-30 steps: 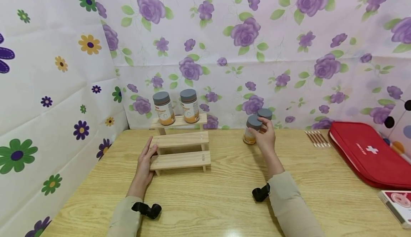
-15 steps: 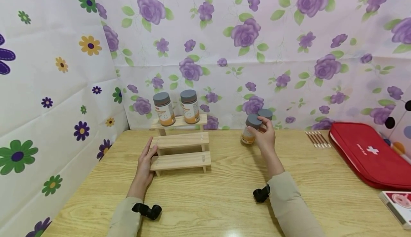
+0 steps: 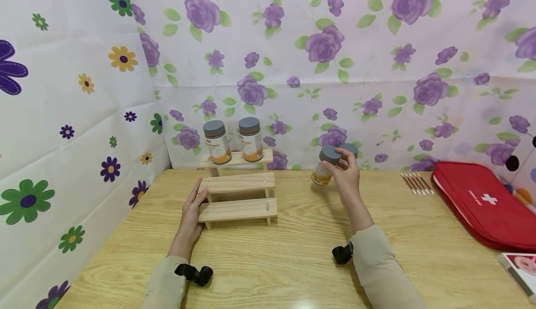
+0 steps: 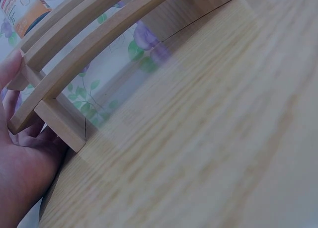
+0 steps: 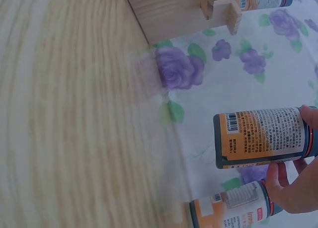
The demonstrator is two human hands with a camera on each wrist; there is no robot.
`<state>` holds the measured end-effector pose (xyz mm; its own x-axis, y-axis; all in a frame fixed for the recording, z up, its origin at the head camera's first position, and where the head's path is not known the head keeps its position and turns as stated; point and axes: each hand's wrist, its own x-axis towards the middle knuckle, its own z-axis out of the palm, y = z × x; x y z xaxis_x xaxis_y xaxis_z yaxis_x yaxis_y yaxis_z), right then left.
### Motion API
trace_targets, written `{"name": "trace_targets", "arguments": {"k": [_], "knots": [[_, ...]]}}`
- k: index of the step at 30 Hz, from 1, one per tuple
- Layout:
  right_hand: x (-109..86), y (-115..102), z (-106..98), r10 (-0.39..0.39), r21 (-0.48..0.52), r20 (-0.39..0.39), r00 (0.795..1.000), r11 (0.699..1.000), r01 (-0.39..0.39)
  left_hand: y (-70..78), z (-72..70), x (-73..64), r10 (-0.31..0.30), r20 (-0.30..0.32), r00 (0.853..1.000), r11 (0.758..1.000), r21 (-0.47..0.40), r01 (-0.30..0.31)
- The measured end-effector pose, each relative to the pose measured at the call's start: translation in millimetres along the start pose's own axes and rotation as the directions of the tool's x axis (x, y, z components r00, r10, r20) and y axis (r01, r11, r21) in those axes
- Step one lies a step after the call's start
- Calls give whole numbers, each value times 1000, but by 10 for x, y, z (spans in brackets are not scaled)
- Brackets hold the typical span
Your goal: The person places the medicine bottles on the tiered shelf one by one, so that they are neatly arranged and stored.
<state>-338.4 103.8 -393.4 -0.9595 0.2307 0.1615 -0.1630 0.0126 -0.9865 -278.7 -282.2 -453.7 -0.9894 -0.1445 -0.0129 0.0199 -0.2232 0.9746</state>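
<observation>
My left hand (image 3: 190, 218) grips the left side of a three-step wooden display rack (image 3: 238, 182), thumb at the middle step and fingers around the outer edge. Two supplement bottles with grey caps, one (image 3: 218, 146) left and one (image 3: 251, 145) right, stand upright on the top step. To the right, my right hand (image 3: 349, 178) pinches a third such bottle (image 5: 263, 136) just below its cap. It is tilted, its base clear of the tabletop in the right wrist view. Behind that hand stands another bottle (image 5: 231, 207), mostly hidden in the head view except its cap.
A red first aid bag (image 3: 481, 206) lies at the right, several cotton swabs (image 3: 417, 184) beside it. A white and red box (image 3: 521, 272) sits at the right edge. A flowered cloth (image 3: 289, 67) hangs behind the wooden table (image 3: 293, 253).
The right hand has lifted the pinched bottle slightly and its base has swung left, so it leans more. The left hand stays on the rack. The head view has shifted a little.
</observation>
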Motion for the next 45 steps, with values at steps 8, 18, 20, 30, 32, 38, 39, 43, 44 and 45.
{"name": "trace_targets", "arguments": {"k": [8,18,20,30,32,38,39,43,44,45], "knots": [[-130,-183,109,-25,34,28,999,999,24,36,12,38,3,2,1000,1000,6,-3],[-304,-468,352,-97,55,144,985,994,90,67,-23,61,23,-10,1000,999,-31,-23],[-323,-501,389,-115,70,156,981,992,105,55,-21,61,25,-10,1000,999,-31,-25],[-445,-641,741,-158,129,227,961,983,131,14,5,34,34,-7,999,999,-32,-34],[-465,-671,848,-167,116,252,953,983,142,26,10,38,35,-7,999,999,-26,-35],[-542,-704,1195,-213,56,380,900,977,207,40,-10,25,35,-14,999,999,-34,-36],[-554,-707,1249,-226,52,399,889,973,225,31,-9,24,35,-12,999,999,-39,-36],[-597,-727,1457,-269,25,461,846,956,291,-15,4,27,29,-8,1000,998,-47,-30],[-603,-734,1513,-274,15,474,837,953,303,-22,2,22,26,-5,1000,999,-45,-27],[-610,-745,1568,-277,11,490,827,950,312,-27,-1,19,26,-5,1000,999,-45,-26]]}}
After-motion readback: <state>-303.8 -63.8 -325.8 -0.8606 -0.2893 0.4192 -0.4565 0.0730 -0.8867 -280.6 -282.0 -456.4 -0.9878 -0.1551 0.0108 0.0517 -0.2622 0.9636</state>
